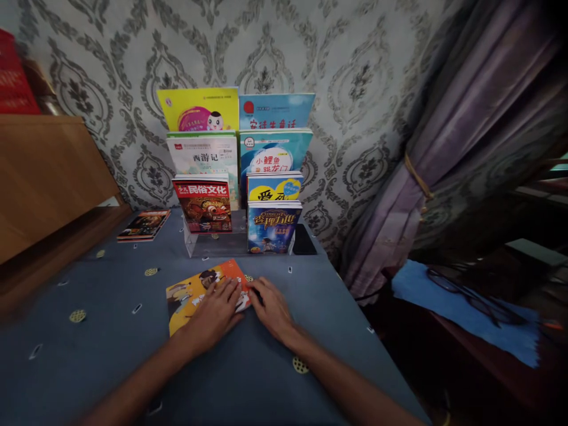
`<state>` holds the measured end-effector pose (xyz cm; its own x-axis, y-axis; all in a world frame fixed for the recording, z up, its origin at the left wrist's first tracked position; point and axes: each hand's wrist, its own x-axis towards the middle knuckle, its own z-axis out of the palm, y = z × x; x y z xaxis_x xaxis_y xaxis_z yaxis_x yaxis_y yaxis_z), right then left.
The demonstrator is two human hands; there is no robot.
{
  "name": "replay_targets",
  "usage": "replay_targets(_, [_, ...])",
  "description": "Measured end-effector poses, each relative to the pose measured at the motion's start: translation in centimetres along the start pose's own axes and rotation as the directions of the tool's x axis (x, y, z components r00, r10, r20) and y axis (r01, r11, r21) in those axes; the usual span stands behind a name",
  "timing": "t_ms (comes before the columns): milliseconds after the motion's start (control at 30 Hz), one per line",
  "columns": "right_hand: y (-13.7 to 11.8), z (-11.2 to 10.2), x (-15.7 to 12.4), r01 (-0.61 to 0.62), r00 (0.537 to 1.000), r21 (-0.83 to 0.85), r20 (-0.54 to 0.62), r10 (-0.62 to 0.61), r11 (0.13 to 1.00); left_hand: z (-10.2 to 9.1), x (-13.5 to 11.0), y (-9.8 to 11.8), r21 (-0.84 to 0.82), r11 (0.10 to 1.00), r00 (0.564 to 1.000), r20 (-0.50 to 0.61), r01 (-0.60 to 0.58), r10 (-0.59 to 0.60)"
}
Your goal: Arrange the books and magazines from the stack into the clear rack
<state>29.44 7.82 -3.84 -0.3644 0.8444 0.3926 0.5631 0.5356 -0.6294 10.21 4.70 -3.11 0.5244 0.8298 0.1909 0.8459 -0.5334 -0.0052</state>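
An orange and yellow picture book (183, 294) lies at a slant on the blue tablecloth in front of me. My left hand (216, 309) rests flat across its cover, fingers stretched out, hiding part of the picture. At the book's right edge, the curled fingers and thumb of my right hand (271, 307) pinch the border. Behind the book stands a clear tiered rack (217, 244) full of children's books. Its front row holds a red folk-culture book (205, 207) on the left and a dark blue book (271, 229) on the right.
A small stack of books (144, 225) lies at the back left beside a wooden cabinet (48, 177). Right of the rack is a flat black object (305, 239). Beyond the table's right edge are a tied purple curtain (399, 171) and glasses (479, 299) on a blue cloth (415, 283).
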Motion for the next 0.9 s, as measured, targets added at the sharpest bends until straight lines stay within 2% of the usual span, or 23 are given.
replay_targets(133, [0.3,0.2,0.0,0.013,1.000,0.025,-0.019,-0.013,1.000,0.2,0.3,0.8,0.144,0.989,1.000,0.004,0.021,-0.022])
replay_targets(267, [0.4,0.2,0.0,0.002,1.000,0.054,-0.029,-0.001,0.999,-0.2,0.7,1.4,0.203,0.979,1.000,0.014,0.024,-0.027])
replay_targets(600, [-0.1,-0.5,0.2,-0.015,1.000,0.081,-0.013,0.016,0.997,-1.2,1.2,1.3,0.171,0.985,0.999,0.050,-0.020,0.012])
replay_targets(900, [-0.6,-0.9,0.3,-0.015,1.000,0.102,-0.010,0.016,0.995,-2.9,1.6,1.2,0.137,0.989,0.995,0.082,-0.059,0.048])
